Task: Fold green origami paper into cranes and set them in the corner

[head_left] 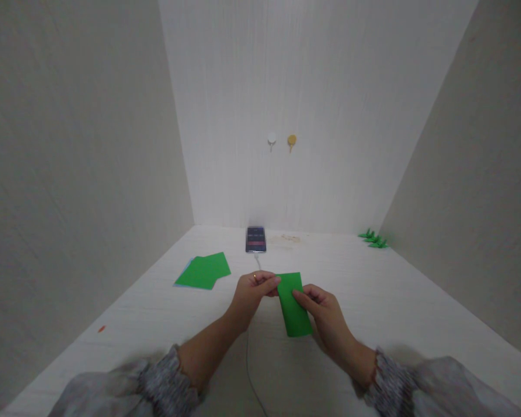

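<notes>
A green sheet of paper, folded into a narrow rectangle, is held up above the table between both hands. My left hand, with a ring on one finger, pinches its upper left corner between thumb and fingers. On the right edge, my right hand grips the paper with the thumb in front and the other fingers partly hidden behind it. Further left on the table lie flat green paper sheets, overlapping at an angle, with a pale bluish edge showing beneath.
A phone lies near the back wall, its white cable running toward me under my hands. Several small folded green paper pieces sit at the back right corner. Two hooks are on the wall. An orange mark shows at left.
</notes>
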A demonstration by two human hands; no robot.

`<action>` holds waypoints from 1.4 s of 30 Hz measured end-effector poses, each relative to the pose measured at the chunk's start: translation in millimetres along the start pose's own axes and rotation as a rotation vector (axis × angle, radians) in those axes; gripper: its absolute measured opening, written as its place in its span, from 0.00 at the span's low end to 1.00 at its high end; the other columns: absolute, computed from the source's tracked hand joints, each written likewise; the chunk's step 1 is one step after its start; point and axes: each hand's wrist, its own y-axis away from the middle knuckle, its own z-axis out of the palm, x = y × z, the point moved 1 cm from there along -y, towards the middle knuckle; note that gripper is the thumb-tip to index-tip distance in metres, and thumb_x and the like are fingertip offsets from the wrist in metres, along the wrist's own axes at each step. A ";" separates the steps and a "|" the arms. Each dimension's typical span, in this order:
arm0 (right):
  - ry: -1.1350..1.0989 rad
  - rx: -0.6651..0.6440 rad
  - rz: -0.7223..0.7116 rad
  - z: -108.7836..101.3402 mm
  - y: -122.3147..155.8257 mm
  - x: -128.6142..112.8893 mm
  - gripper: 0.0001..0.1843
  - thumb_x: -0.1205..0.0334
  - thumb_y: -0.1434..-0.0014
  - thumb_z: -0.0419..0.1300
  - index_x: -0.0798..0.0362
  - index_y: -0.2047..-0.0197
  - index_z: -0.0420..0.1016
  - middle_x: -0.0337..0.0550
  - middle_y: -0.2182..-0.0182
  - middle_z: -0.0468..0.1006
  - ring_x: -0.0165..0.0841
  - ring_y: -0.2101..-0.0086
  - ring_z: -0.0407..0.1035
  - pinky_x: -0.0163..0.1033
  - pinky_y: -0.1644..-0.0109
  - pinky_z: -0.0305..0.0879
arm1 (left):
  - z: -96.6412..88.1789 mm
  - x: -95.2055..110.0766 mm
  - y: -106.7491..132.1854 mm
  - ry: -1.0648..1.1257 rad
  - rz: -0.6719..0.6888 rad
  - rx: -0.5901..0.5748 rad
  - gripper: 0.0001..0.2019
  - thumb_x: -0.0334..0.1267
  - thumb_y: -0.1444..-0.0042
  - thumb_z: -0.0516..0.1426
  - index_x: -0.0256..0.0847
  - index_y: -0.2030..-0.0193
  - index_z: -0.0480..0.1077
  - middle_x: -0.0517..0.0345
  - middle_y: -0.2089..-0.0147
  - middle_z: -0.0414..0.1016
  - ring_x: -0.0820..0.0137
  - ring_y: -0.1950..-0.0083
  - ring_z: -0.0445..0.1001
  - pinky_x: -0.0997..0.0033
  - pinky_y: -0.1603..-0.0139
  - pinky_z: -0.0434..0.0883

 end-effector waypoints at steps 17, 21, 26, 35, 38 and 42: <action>-0.024 -0.019 0.028 0.2 1.6 -1.1 0.11 0.56 0.56 0.62 0.55 0.79 0.70 0.36 0.82 0.67 0.27 0.80 0.58 0.32 0.77 0.54 | 1.7 2.9 1.1 0.031 0.022 0.049 0.09 0.39 0.59 0.60 0.34 0.75 0.69 0.59 0.78 0.70 0.75 0.75 0.67 0.74 0.68 0.65; -0.032 -0.019 0.048 0.2 1.7 -0.2 0.12 0.55 0.57 0.63 0.55 0.79 0.69 0.35 0.82 0.67 0.27 0.80 0.58 0.33 0.77 0.54 | 1.4 3.4 1.1 0.052 0.014 0.043 0.09 0.39 0.58 0.60 0.34 0.76 0.69 0.61 0.79 0.68 0.76 0.75 0.66 0.74 0.69 0.64; 0.000 0.012 0.028 -0.6 0.4 0.3 0.13 0.53 0.58 0.63 0.55 0.80 0.68 0.35 0.83 0.67 0.27 0.81 0.58 0.33 0.77 0.54 | 0.9 0.0 0.3 0.057 0.004 -0.001 0.12 0.42 0.57 0.59 0.34 0.71 0.70 0.57 0.74 0.71 0.74 0.72 0.67 0.72 0.65 0.64; -0.009 0.044 -0.022 -0.5 -0.6 0.2 0.12 0.55 0.57 0.62 0.55 0.80 0.69 0.36 0.82 0.69 0.27 0.80 0.59 0.33 0.76 0.54 | 2.6 -8.9 0.6 -0.068 -0.067 -0.124 0.09 0.40 0.60 0.60 0.34 0.76 0.71 0.58 0.78 0.71 0.74 0.74 0.66 0.74 0.69 0.62; -0.015 0.036 -0.026 -0.3 -0.3 0.2 0.11 0.56 0.56 0.62 0.55 0.79 0.70 0.36 0.81 0.70 0.28 0.79 0.60 0.33 0.75 0.55 | 2.2 -7.5 0.6 -0.088 -0.064 -0.118 0.09 0.39 0.59 0.60 0.34 0.76 0.72 0.58 0.78 0.71 0.74 0.74 0.66 0.74 0.69 0.62; -0.036 0.046 -0.009 0.4 0.2 -0.8 0.12 0.56 0.56 0.63 0.55 0.79 0.69 0.36 0.82 0.69 0.27 0.80 0.60 0.33 0.76 0.55 | 2.0 -6.9 0.9 -0.066 -0.077 -0.131 0.08 0.39 0.59 0.60 0.35 0.76 0.72 0.59 0.78 0.71 0.75 0.74 0.66 0.75 0.69 0.62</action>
